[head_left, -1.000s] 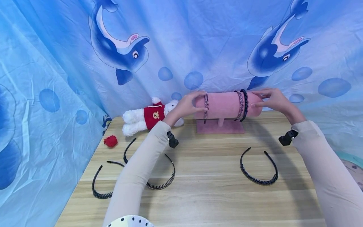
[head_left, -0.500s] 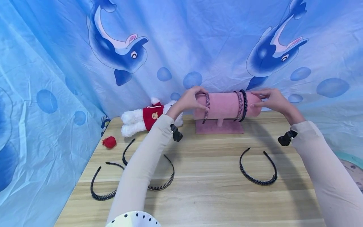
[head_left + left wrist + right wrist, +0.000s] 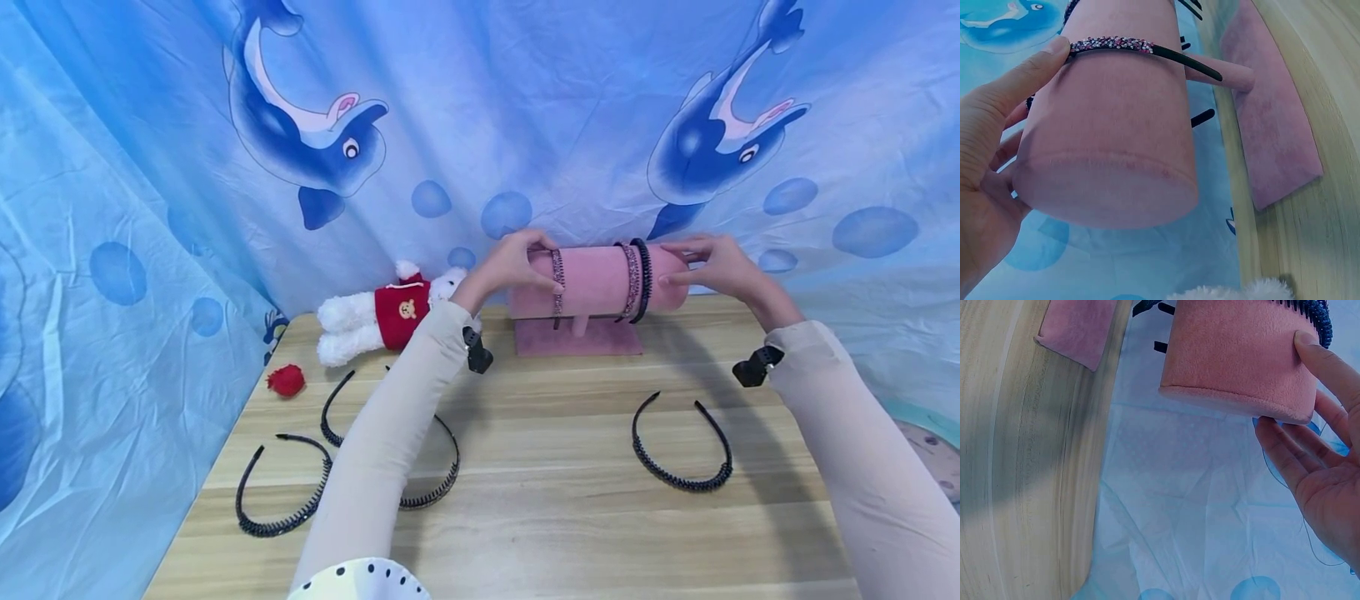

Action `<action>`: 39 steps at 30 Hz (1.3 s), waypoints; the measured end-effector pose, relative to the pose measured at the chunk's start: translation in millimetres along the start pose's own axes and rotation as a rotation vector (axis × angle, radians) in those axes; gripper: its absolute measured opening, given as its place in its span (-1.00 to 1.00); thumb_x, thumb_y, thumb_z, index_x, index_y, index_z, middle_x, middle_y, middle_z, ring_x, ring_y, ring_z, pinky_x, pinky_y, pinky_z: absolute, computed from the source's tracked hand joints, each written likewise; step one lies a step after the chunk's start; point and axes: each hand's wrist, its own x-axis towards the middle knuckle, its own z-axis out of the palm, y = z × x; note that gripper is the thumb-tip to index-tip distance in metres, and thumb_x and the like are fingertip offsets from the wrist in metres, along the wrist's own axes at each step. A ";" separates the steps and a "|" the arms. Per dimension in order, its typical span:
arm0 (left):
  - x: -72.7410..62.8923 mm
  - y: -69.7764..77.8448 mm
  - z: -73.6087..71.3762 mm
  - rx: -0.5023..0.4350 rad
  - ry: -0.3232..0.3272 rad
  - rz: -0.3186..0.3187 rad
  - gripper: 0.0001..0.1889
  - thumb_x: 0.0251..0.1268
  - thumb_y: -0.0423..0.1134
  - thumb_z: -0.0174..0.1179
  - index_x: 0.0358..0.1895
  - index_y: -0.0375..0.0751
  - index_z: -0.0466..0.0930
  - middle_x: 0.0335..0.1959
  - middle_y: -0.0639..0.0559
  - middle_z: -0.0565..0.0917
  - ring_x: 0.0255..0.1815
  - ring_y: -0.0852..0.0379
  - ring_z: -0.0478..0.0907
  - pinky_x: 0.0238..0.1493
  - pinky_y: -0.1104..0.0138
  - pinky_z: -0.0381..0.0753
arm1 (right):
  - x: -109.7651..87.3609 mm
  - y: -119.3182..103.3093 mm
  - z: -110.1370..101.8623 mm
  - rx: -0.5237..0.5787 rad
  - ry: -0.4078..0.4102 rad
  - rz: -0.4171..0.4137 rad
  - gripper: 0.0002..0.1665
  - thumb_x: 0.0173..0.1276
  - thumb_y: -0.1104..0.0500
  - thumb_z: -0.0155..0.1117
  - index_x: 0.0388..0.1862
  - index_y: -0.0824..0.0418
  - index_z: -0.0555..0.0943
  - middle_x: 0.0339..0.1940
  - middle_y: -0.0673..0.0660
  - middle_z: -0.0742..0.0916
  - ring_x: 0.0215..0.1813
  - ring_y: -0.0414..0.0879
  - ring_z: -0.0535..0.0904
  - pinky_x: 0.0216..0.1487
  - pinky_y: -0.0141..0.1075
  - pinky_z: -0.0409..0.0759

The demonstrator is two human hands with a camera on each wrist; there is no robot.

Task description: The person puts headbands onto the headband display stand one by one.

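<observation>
A pink velvet roll (image 3: 596, 283) on a T-shaped stand with a flat base (image 3: 577, 338) is near the table's back edge. My left hand (image 3: 512, 265) spans the roll's left part, its thumb pressing the edge of a glittery pink-and-black headband (image 3: 1113, 44), fingers behind the roll. My right hand (image 3: 723, 265) grips the roll's right end, thumb in front, fingers at the far side and end face. Close to that hand, a second glittery headband (image 3: 632, 279) and a black beaded headband (image 3: 645, 282) sit side by side on the roll.
A dark headband (image 3: 686, 482) lies on the table at right. Several more lie at left, including a toothed one (image 3: 273, 527), partly under my left sleeve. A white plush toy in red (image 3: 393, 317) and a red ball (image 3: 286, 381) are at the back left.
My left hand and the glittery headband at its thumb have shifted a little right along the roll. My right hand keeps its hold on the end.
</observation>
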 end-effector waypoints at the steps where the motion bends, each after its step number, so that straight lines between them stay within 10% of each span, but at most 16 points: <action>1: 1.0 1.3 1.2 0.013 0.000 0.001 -0.24 -0.21 -0.03 0.70 0.19 0.01 0.58 0.27 0.11 0.61 0.32 0.13 0.50 0.46 0.23 0.44 | 0.0 0.4 0.1 -0.001 0.002 -0.004 -0.15 0.23 0.03 0.57 0.45 0.22 0.48 0.47 0.40 0.47 0.32 0.30 0.50 -0.20 -0.66 0.48; 39: 17.8 26.9 28.0 0.230 -0.005 0.080 -0.35 -0.09 0.07 0.62 0.11 0.06 0.55 0.20 0.16 0.62 0.25 0.19 0.50 0.38 0.27 0.48 | 0.8 0.3 0.5 -0.010 -0.001 0.011 -0.15 0.22 0.01 0.58 0.45 0.20 0.49 0.48 0.40 0.46 0.40 0.28 0.46 -0.19 -0.65 0.43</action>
